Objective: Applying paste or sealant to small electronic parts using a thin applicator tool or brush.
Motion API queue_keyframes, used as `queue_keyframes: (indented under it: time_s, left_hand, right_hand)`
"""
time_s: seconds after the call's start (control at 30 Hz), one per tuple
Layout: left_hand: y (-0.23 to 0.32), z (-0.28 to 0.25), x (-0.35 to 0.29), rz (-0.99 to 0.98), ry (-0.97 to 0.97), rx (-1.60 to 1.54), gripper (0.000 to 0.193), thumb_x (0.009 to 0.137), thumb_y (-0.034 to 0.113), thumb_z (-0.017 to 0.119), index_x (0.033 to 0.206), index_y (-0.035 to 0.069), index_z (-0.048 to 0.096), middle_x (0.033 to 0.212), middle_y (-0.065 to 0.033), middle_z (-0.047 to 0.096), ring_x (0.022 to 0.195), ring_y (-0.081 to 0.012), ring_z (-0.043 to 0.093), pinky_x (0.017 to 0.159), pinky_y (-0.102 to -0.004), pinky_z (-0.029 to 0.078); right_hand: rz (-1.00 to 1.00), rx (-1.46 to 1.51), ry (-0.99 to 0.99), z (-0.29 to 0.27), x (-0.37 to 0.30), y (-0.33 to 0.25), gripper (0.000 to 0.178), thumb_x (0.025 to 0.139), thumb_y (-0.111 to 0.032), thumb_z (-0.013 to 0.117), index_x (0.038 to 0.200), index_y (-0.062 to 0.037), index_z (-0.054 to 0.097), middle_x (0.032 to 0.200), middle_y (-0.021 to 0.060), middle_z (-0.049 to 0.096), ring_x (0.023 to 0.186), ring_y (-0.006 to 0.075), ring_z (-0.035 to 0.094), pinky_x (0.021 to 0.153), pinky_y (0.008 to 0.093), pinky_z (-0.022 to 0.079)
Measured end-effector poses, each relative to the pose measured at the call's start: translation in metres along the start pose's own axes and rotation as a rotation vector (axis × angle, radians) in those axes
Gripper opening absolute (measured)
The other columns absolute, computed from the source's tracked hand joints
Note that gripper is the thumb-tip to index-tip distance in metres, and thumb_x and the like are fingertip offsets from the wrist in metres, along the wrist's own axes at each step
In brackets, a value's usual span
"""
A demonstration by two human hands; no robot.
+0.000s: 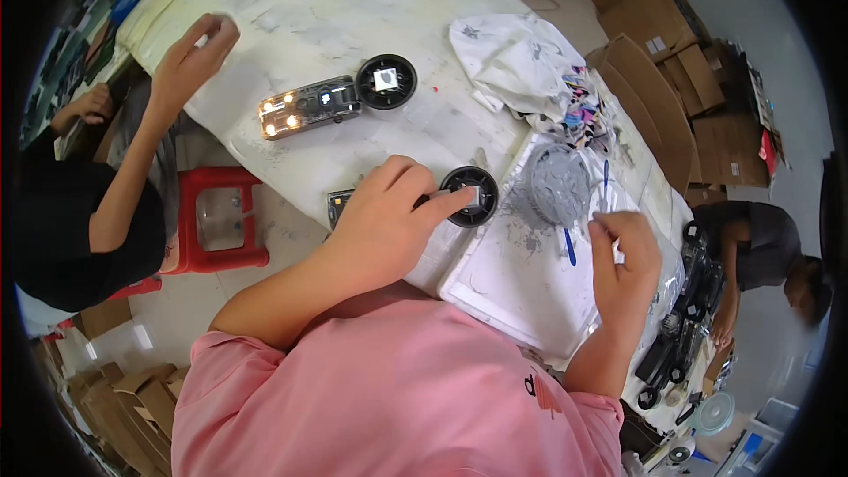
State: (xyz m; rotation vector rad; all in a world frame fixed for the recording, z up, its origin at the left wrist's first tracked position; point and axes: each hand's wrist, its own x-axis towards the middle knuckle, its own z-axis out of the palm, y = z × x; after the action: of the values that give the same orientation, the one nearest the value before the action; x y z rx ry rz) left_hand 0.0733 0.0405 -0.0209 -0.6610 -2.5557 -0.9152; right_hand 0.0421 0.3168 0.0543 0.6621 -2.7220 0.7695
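My left hand (389, 221) is curled over a dark electronic device that it mostly covers; one small end (338, 203) shows beside the wrist. Its index finger reaches out and rests on the pale square in the middle of the device's round black head (458, 216). My right hand (629, 256) is pinched shut above the right side of a white tray (495, 278). A thin blue-ended stick (606, 172) runs up from near its fingertips; whether they grip it is unclear. Beside that hand stands a clear plastic cup (556, 181) smeared with grey.
A similar device (309, 108) with lit lamps and a round black head lies farther off. A second blue stick (571, 247) lies by the cup, behind it a white cloth (517, 62). Co-workers sit left and right; one's hand (199, 49) is raised over the table. A red stool (216, 221) stands left.
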Motion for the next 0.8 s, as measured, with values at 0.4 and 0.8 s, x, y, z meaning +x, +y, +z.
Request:
queue_keyframes:
  time_s: [0.4, 0.8]
  left_hand:
    - [0.008, 0.003, 0.002, -0.022, -0.069, 0.071, 0.044, 0.072, 0.000, 0.056, 0.113, 0.013, 0.068, 0.086, -0.0074, 0.048, 0.087, -0.0275, 0.048, 0.073, -0.0371, 0.043]
    - [0.009, 0.004, 0.003, -0.035, -0.034, 0.077, 0.041, 0.072, -0.002, 0.060, 0.109, 0.011, 0.068, 0.086, -0.0083, 0.047, 0.086, -0.0278, 0.048, 0.072, -0.0376, 0.043]
  right_hand:
    - [0.252, -0.200, -0.060, 0.022, -0.058, 0.024, 0.016, 0.082, -0.008, 0.069, 0.095, 0.0001, 0.063, 0.088, 0.0158, 0.063, 0.070, 0.0356, 0.062, 0.061, 0.0416, 0.050]
    - [-0.116, -0.211, 0.012, 0.038, -0.057, 0.019, 0.014, 0.076, 0.002, 0.072, 0.087, -0.0024, 0.065, 0.079, 0.0111, 0.059, 0.065, 0.0295, 0.057, 0.055, 0.0395, 0.045]
